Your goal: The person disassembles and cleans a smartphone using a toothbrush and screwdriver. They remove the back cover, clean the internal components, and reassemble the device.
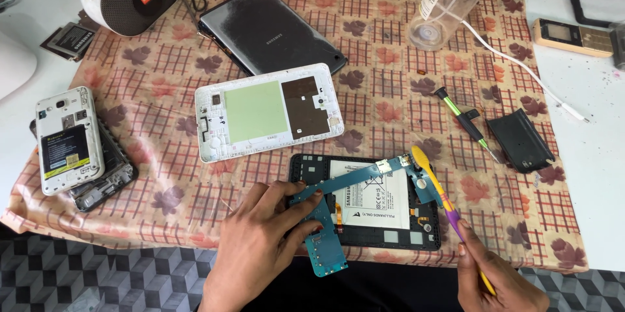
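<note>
Head view: left hand (pixel 260 234) fingers pinch circuit board (pixel 338 188); right hand (pixel 498 279) fingers grip yellow pry tool (pixel 433 182), tip up-left.

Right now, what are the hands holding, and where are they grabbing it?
The left hand pinches the blue circuit board near its bend. The right hand grips the yellow-and-purple tool at its lower handle.
</note>
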